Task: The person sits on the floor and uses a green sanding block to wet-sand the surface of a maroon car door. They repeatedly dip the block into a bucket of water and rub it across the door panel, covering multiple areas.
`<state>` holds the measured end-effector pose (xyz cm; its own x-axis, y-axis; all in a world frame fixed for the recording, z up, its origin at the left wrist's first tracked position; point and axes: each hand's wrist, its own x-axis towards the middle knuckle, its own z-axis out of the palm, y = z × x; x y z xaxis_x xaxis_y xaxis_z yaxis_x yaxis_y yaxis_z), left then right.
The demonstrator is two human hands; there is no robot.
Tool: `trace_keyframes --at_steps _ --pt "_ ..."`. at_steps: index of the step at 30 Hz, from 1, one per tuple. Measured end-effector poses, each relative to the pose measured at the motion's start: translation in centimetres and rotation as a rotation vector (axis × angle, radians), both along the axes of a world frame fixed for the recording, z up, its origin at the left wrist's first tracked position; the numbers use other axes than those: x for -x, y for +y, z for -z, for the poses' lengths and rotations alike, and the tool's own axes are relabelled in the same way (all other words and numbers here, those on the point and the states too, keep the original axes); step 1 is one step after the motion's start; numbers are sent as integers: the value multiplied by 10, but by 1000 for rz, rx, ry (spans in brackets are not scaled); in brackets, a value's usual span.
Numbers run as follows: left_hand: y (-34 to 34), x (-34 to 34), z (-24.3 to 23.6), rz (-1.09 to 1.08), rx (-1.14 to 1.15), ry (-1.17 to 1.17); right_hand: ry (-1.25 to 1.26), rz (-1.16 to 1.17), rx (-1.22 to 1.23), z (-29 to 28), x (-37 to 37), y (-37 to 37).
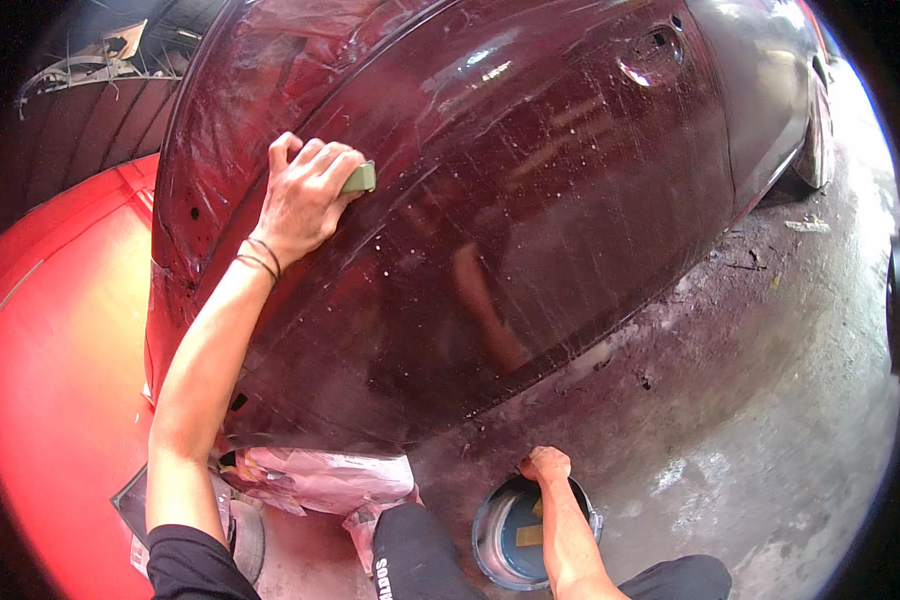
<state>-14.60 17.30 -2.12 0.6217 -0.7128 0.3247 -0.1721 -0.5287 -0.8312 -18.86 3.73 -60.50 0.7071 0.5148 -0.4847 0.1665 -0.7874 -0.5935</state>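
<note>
My left hand (313, 192) is closed around a small green sanding block (361, 178), pressed to the upper part of a dark red car door (530, 230). The door is wet, with white specks and streaks running down it. Low on the right, my right hand (546, 464) is a closed fist at the far rim of a round bucket (483, 545); whatever is in its fingers is hidden. Dark liquid fills the bucket's bottom, and a tan rectangular piece (529, 536) shows inside it, partly behind my forearm.
Pink-stained plastic sheeting (320, 477) covers something below the door's near corner. A bright red panel (60, 370) stands at the left. Wet concrete floor (740, 400) stretches right, with a scrap (807, 226) near the car's wheel (819, 135). The door-handle recess (660, 45) is bare.
</note>
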Motion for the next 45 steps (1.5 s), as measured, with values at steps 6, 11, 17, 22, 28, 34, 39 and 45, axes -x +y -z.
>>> trace_keyframes --at_steps 6,11,17,22,28,34,39,45 --pt "-97 -119 -23 119 -107 -59 -87 5 -23 14 8 22" --pt "-81 -98 -6 137 -66 -33 -72 3 7 2 7 16" --pt "-7 8 21 -18 -24 9 -71 15 -8 3 4 1" --pt "-74 -86 -8 67 -74 -94 -120 -9 -10 0 11 14" --pt "-58 -79 -1 119 -58 -77 -4 -20 29 -8 5 9" --pt "25 37 30 -53 52 -43 -20 0 8 1 1 0" --pt "-58 -70 18 87 85 -216 -49 -18 -3 8 7 15" --pt "-46 -55 23 63 92 -183 -82 21 -11 8 6 10"
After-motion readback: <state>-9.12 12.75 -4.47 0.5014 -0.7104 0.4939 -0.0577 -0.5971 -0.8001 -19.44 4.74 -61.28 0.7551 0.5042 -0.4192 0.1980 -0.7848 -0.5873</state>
